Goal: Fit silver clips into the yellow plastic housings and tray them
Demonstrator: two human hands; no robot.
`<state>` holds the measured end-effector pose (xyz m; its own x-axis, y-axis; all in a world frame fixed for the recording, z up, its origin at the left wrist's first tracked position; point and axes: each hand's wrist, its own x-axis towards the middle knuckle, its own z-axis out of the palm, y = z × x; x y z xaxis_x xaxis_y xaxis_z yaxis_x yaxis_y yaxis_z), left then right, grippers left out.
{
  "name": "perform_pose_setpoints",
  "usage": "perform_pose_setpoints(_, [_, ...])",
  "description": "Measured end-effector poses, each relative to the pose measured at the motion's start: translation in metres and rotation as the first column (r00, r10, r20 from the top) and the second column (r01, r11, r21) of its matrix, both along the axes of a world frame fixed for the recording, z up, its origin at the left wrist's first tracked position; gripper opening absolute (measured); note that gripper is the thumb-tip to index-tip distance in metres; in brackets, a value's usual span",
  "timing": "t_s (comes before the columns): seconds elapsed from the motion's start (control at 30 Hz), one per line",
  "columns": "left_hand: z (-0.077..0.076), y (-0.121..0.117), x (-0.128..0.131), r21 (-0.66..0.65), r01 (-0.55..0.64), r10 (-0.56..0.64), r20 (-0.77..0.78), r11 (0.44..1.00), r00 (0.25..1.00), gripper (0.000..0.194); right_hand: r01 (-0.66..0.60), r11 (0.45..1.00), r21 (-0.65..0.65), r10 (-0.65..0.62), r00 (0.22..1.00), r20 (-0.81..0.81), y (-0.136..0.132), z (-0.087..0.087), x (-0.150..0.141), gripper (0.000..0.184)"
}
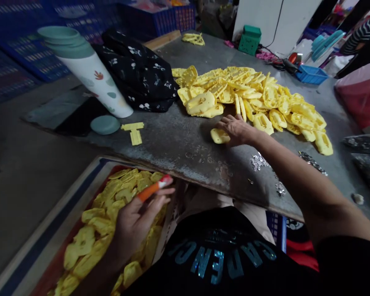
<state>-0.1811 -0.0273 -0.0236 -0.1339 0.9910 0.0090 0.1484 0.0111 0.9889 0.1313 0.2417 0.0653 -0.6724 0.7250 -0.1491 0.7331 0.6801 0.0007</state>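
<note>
My right hand (237,130) is at the near edge of a heap of yellow plastic shells (203,102) on the table. Its fingers curl over one yellow plastic shell (219,136), which shows partly from beneath the hand. My left hand (138,220) hovers over a box (49,238) full of more yellow shells (94,230), beside the table edge. Its fingers are stretched out with nothing visible in them. An orange cover with a red tip (154,189) is on one of its fingers. Small shiny metal pieces (259,162) lie near my right forearm.
At left a tilted white tumbler (95,78) leans by a black patterned bag (142,74); a round lid (105,124) and yellow tape strips (135,133) lie nearby. Farther back are a green basket (249,40) and a blue tray (311,74). Another person's striped sleeve (359,38) shows at right.
</note>
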Motion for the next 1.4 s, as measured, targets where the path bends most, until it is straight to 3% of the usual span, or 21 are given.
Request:
perform_pose_setpoints(0.07, [0.011,0.024,0.039,0.032,0.098,-0.101,0.08,0.995,0.992,0.043,0.023,0.999,0.038,-0.014,0.975,-0.224,-0.032,0.006,0.011,0.084])
perform_pose_setpoints(0.17, [0.024,0.056,0.088,0.169,0.261,-0.285,0.138,0.95,0.948,0.08,-0.01,0.998,-0.068,-0.036,0.768,-0.639,-0.104,0.008,0.034,0.075])
perform_pose_setpoints(0.23, [0.027,0.067,0.112,0.197,0.418,-0.459,0.278,0.887,0.844,0.091,0.003,0.996,-0.094,-0.07,0.69,-0.72,-0.156,0.006,0.046,0.072])
perform_pose_setpoints(0.3, [0.027,0.07,0.13,0.186,0.598,-0.611,0.436,0.78,0.661,0.085,0.05,0.996,-0.069,-0.086,0.64,-0.764,-0.199,0.002,0.054,0.072])
perform_pose_setpoints(0.37, [0.025,0.065,0.143,0.184,0.712,-0.683,0.515,0.678,0.518,0.077,0.128,0.987,-0.102,-0.156,0.544,-0.824,-0.228,-0.005,0.062,0.072])
perform_pose_setpoints(0.4, [0.025,0.061,0.148,0.186,0.731,-0.699,0.514,0.656,0.497,0.077,0.163,0.976,-0.143,-0.206,0.483,-0.851,-0.238,-0.01,0.067,0.073])
perform_pose_setpoints(0.47, [0.025,0.049,0.156,0.155,0.716,-0.686,0.476,0.681,0.55,0.082,0.2,0.951,-0.236,-0.297,0.379,-0.876,-0.253,-0.021,0.075,0.069])
perform_pose_setpoints(0.57, [0.029,0.032,0.165,0.013,0.667,-0.601,0.448,0.745,0.662,0.079,0.223,0.918,-0.327,-0.386,0.318,-0.866,-0.268,-0.037,0.08,0.052])
perform_pose_setpoints(0.63, [0.033,0.026,0.168,-0.146,0.637,-0.515,0.467,0.757,0.719,0.077,0.228,0.908,-0.353,-0.41,0.305,-0.859,-0.278,-0.043,0.084,0.05])
perform_pose_setpoints(0.7, [0.039,0.025,0.171,-0.335,0.598,-0.414,0.481,0.728,0.773,0.08,0.214,0.913,-0.347,-0.401,0.318,-0.859,-0.288,-0.046,0.097,0.06])
perform_pose_setpoints(0.8, [0.045,0.031,0.174,-0.545,0.604,-0.322,0.527,0.581,0.786,0.088,0.366,0.919,-0.143,-0.307,0.441,-0.843,-0.3,-0.052,0.139,0.052])
perform_pose_setpoints(0.87, [0.047,0.038,0.178,-0.583,0.676,-0.32,0.602,0.451,0.732,0.093,0.599,0.795,0.095,-0.354,0.585,-0.73,-0.302,-0.058,0.175,0.029])
perform_pose_setpoints(0.9, [0.047,0.042,0.18,-0.583,0.713,-0.326,0.636,0.389,0.699,0.096,0.644,0.749,0.154,-0.41,0.634,-0.656,-0.301,-0.062,0.192,0.025])
perform_pose_setpoints(1.0, [0.053,0.052,0.19,-0.577,0.767,-0.353,0.681,0.281,0.641,0.088,0.648,0.745,0.159,-0.512,0.708,-0.486,-0.297,-0.075,0.23,0.023])
perform_pose_setpoints(1.13, [0.064,0.058,0.196,-0.619,0.72,-0.375,0.615,0.314,0.693,0.057,0.707,0.694,0.138,-0.559,0.649,-0.516,-0.301,-0.083,0.247,0.021])
perform_pose_setpoints(1.27, [0.063,0.061,0.193,-0.637,0.697,-0.34,0.609,0.329,0.717,0.057,0.776,0.621,0.112,-0.574,0.548,-0.608,-0.309,-0.081,0.246,0.02])
perform_pose_setpoints(1.4, [0.051,0.061,0.192,-0.584,0.744,-0.293,0.687,0.324,0.666,0.072,0.734,0.679,0.032,-0.581,0.563,-0.588,-0.3,-0.077,0.239,0.02])
